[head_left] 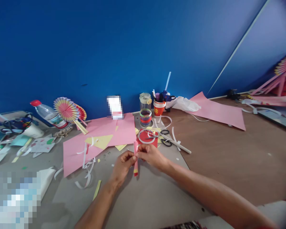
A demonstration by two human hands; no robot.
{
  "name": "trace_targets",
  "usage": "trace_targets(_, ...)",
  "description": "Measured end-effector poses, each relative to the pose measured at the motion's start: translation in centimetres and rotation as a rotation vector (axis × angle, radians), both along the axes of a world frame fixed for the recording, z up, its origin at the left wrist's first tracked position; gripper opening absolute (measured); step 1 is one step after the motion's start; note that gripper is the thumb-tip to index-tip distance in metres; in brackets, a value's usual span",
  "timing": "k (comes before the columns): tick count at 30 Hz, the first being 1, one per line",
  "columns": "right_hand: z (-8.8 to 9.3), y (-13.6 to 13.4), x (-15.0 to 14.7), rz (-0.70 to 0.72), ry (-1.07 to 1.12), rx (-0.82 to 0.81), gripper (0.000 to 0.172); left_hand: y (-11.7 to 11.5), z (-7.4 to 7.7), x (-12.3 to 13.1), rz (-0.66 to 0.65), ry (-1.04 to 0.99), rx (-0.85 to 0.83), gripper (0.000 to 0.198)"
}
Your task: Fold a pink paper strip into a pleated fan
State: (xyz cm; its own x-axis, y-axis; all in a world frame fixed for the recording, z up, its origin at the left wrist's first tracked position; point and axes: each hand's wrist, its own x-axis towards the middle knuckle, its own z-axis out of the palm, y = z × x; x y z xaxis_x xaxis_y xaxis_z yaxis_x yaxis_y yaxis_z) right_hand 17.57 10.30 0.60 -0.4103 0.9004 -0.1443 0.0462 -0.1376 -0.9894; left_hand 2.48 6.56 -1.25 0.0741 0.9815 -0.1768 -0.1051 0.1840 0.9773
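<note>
Both hands meet over the grey table point(143, 197) near its middle. My left hand point(123, 164) and my right hand point(150, 156) pinch a narrow folded pink paper strip point(135, 159) that stands upright between them. The strip has a yellow band near its lower end. Its upper end sticks out above the fingers. Both hands have their fingers closed on it.
Pink paper sheets point(102, 140) with yellow offcuts lie behind the hands. Scissors point(164, 137), a tape roll point(145, 136), a jar point(145, 109) and a cup of pens point(159, 106) stand further back. A water bottle point(49, 114) and a pleated paper fan point(66, 109) are at the left. White paper strips litter the table.
</note>
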Motion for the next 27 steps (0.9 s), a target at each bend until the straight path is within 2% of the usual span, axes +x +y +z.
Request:
trace_targets(6, -0.9, 0.5, -0.5, -0.014, -0.073, 0.103, 0.011, 0.4, -0.5, -0.7, -0.039, -0.022, -0.066, 0.026)
trace_targets(11, -1.6, 0.4, -0.7, -0.027, -0.064, 0.126, 0.006, 0.5, 0.3, -0.4, -0.056, -0.116, -0.202, 0.029)
trace_targets(14, -1.6, 0.2, -0.6, -0.043, -0.059, 0.198, 0.006, 0.4, 0.6, -0.3, -0.062, -0.226, -0.288, 0.027)
trace_targets(16, -1.5, 0.2, -0.3, -0.033, -0.047, 0.323, 0.007, 0.4, 0.6, -0.2, -0.054, -0.301, -0.298, 0.024)
trace_targets(20, -1.4, 0.4, 0.4, 0.075, 0.007, 0.727, 0.012, 0.1, 0.5, -0.2, -0.012, -0.401, -0.282, 0.023)
trace_targets(22, -1.4, 0.7, 0.8, 0.133, 0.013, 0.879, 0.013, 0.0, 0.7, -0.1, -0.001, -0.420, -0.272, 0.025)
trace_targets(27, -1.6, 1.3, 1.2, 0.236, 0.009, 1.033, 0.015, -0.2, 1.8, 0.1, -0.001, -0.443, -0.277, 0.028)
